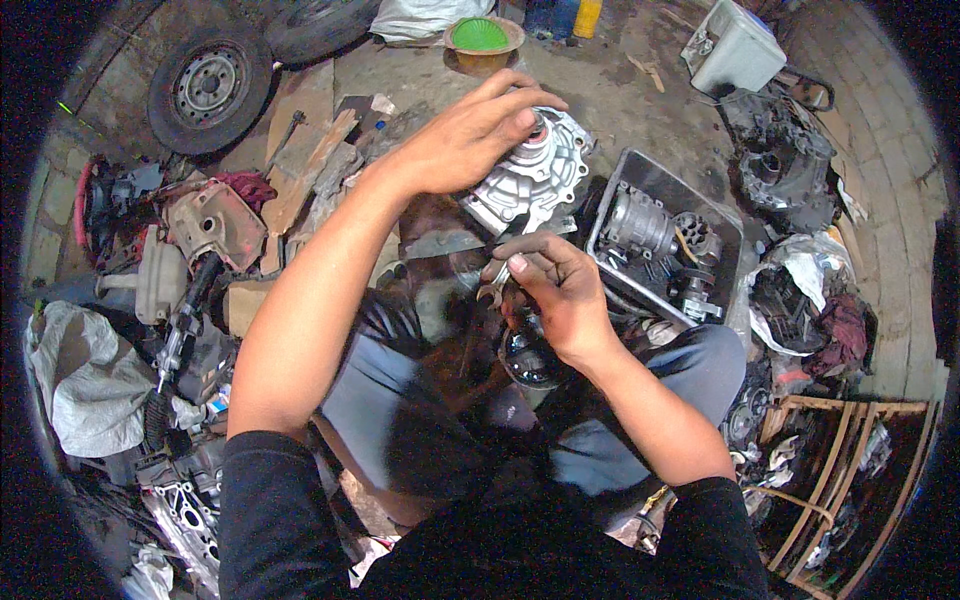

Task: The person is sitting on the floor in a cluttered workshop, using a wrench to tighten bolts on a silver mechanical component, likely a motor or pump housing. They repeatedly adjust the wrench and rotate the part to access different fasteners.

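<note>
Plainly, both hands were at work close to the middle of the view. At about one o'clock from the centre stood a silvery metal casting [522, 190], tilted, with a ribbed body and a scalloped flange. The left hand [475, 130] had hold of its upper end, thumb and fingers bent over the round hub, the forearm reaching up from seven o'clock. The right hand [555, 290], just past the centre toward three o'clock, pinched a small metal wrench [490, 291] between thumb and curled fingers; the open end pointed toward nine o'clock, apart from the casting. Below this hand, near six o'clock, sat a dark, glossy round part [532, 362], partly hidden.

Between two and three o'clock a grey tray [722, 222] held metal machine parts [640, 222], and farther out at two o'clock lay a blackened housing [775, 160]. A wheel with its tyre [210, 88] leaned at ten o'clock, a bowl [485, 60] with something green in it stood at twelve, a pale sack [85, 375] lay between eight and nine, and a wooden rack [848, 470] took up four o'clock
</note>
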A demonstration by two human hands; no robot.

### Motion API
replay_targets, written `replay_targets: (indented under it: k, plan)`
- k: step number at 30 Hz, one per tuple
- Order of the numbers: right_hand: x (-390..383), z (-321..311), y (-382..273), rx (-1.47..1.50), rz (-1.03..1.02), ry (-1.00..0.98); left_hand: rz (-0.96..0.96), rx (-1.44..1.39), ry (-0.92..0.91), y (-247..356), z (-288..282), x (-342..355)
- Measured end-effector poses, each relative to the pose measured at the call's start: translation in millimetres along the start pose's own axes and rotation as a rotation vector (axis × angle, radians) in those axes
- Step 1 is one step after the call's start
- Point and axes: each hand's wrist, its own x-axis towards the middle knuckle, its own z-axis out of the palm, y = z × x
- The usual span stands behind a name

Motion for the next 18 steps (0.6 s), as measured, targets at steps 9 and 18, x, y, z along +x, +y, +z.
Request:
replay_targets:
  k: [9, 18]
  plan:
    - [0.1, 2.2, 2.1, -0.014, -0.067, -0.031, 0.011, 0.008, -0.004, -2.8, -0.7, 0.8]
    - [11.2, -0.9, -1.7, -0.238, -0.155, 0.012, 0.018, 0.016, 0.005, -6.6, 1.3, 1.4]
